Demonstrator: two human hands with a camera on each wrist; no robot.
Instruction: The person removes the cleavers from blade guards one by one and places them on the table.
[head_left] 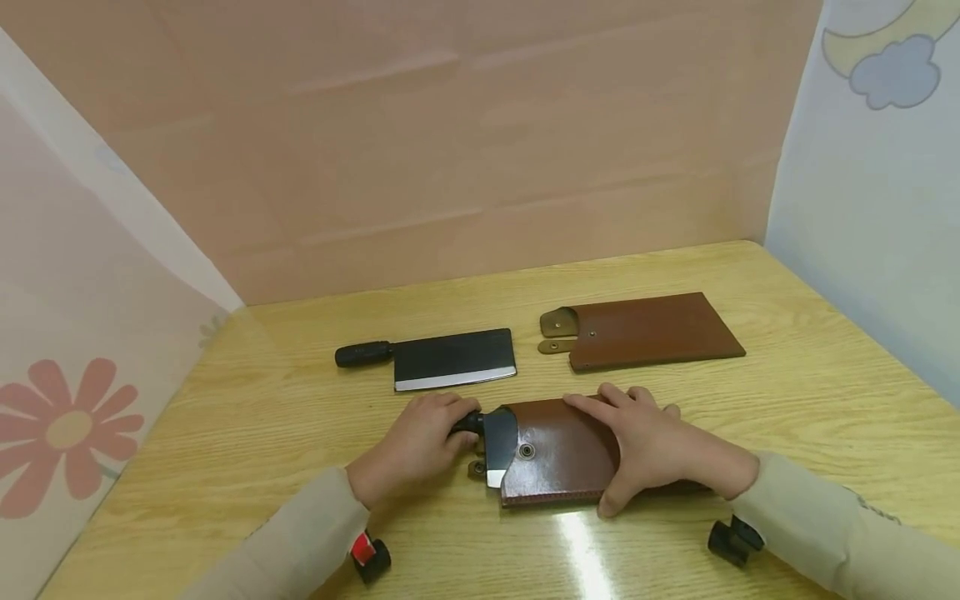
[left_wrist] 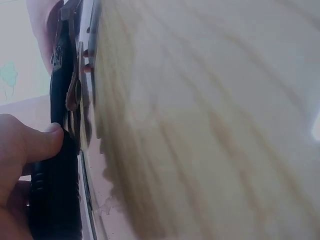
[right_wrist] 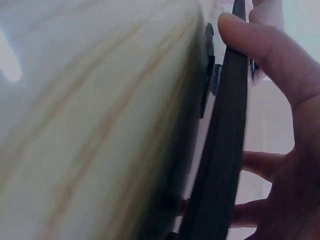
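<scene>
**While both hands work the near cleaver**

Though no writing is legible, left hand (head_left: 412, 446) grips the black handle (head_left: 467, 422); right hand (head_left: 648, 450) lies flat on the brown sheath (head_left: 558, 454), mid-desk (head_left: 225, 467). Head view alone shows bare cleaver (head_left: 450, 358) at 12 o'clock, empty sheath (head_left: 652, 333) at 1.

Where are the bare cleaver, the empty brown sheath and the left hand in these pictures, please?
bare cleaver (head_left: 453, 358), head view, middle of the dark blade.
empty brown sheath (head_left: 656, 332), head view, middle of the leather face.
left hand (head_left: 412, 442), head view, back of the hand.
</scene>
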